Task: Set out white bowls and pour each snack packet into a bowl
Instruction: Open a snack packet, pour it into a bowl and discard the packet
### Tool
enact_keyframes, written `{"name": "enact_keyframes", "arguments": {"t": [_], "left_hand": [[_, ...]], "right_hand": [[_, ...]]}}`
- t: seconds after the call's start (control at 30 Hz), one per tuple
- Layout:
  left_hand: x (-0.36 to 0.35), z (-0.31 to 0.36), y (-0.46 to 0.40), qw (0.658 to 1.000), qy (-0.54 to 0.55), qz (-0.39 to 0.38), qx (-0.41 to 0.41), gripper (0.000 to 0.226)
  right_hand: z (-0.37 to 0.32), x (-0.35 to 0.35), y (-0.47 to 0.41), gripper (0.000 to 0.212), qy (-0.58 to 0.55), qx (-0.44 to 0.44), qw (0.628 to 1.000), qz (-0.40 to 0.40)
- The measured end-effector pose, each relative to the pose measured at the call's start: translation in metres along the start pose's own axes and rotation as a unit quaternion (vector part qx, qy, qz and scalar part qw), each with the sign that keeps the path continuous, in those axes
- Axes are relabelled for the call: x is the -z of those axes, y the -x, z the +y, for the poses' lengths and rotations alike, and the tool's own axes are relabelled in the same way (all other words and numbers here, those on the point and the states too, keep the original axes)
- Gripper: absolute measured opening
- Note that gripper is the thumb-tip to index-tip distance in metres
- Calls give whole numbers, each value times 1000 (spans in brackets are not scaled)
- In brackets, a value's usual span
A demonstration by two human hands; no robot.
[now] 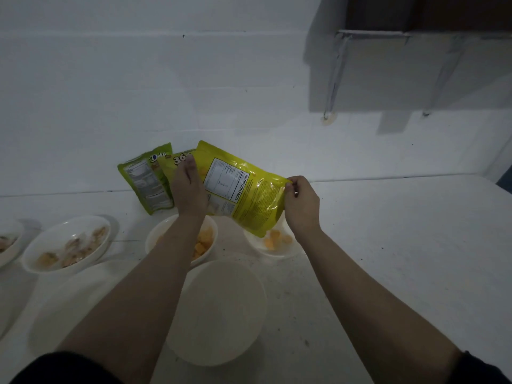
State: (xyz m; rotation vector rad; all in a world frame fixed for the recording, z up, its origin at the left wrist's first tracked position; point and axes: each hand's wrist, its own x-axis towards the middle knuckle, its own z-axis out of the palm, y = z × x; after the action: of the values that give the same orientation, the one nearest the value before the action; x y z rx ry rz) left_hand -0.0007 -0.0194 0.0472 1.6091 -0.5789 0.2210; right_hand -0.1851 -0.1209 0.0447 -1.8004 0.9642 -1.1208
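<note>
Yellow packet tipped over a white bowl
Right hand pinches the packet's corner; left hand grips its opposite end.

Head camera; looks forward-down, close over counter

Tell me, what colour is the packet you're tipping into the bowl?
Yellow, with a white nutrition label: the packet shows best in the head view.
</note>
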Motion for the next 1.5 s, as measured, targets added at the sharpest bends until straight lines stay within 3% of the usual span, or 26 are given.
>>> {"name": "enact_keyframes", "arguments": {"t": [0.6,0.93,1.1,1.23,1.5], "left_hand": [[5,9,-1,1000,-9,-3,3,40],[10,15,-2,999,-27,-19,-12,44],[8,25,4,999,-19,-32,-14,41],[12,26,5,999,-22,-39,-18,43],[20,26,9,996,-32,-81,-29,44]], "right_hand": [[-1,0,-2,18,-53,-38,998,-26],[-6,10,-6,17,-1,-14,998,-54],[-9,12,-4,19,11,4,1000,-9],[-4,10,3,18,4,-19,1000,-15],[-1,17,11,17,60,37,997,-5]]}}
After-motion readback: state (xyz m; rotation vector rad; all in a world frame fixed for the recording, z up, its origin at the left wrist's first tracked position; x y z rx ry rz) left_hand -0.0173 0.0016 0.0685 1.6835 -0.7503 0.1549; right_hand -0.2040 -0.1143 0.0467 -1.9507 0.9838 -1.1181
